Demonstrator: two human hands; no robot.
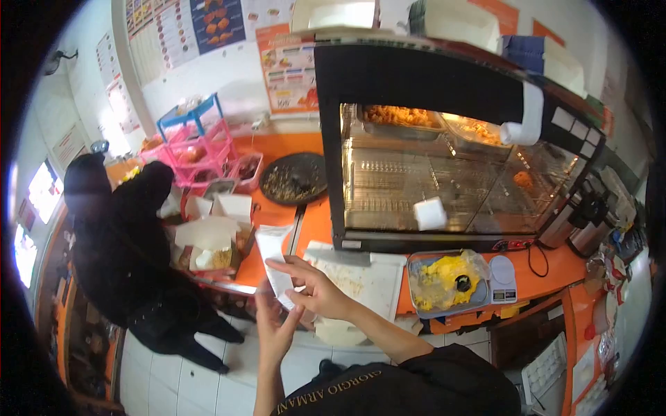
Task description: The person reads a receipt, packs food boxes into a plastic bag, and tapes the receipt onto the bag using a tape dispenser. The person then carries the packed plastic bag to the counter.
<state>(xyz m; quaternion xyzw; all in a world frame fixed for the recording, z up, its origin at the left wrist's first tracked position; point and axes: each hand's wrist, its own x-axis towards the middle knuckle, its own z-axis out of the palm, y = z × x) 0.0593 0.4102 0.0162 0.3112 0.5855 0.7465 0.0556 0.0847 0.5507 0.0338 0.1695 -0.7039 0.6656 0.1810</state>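
Note:
A long white paper slip (275,265) hangs between both hands near the middle of the view, its upper end curling outward. My right hand (316,288) pinches the slip from the right with thumb and fingers. My left hand (276,326) is at its lower end, thumb pressed near the right fingertips and the other fingers behind the paper. Beyond the slip, open boxes with food (215,258) stand on the orange counter. Under the hands lies the edge of a white cutting board (354,284) with crumbs and a knife (340,257) on it.
A person in black (132,249) stands at the left by the counter. A glass food warmer (444,180) fills the back right. Before it are a tray of yellow food (447,281) and a scale (502,279). A black round pan (294,179) and pink baskets (201,156) stand further back.

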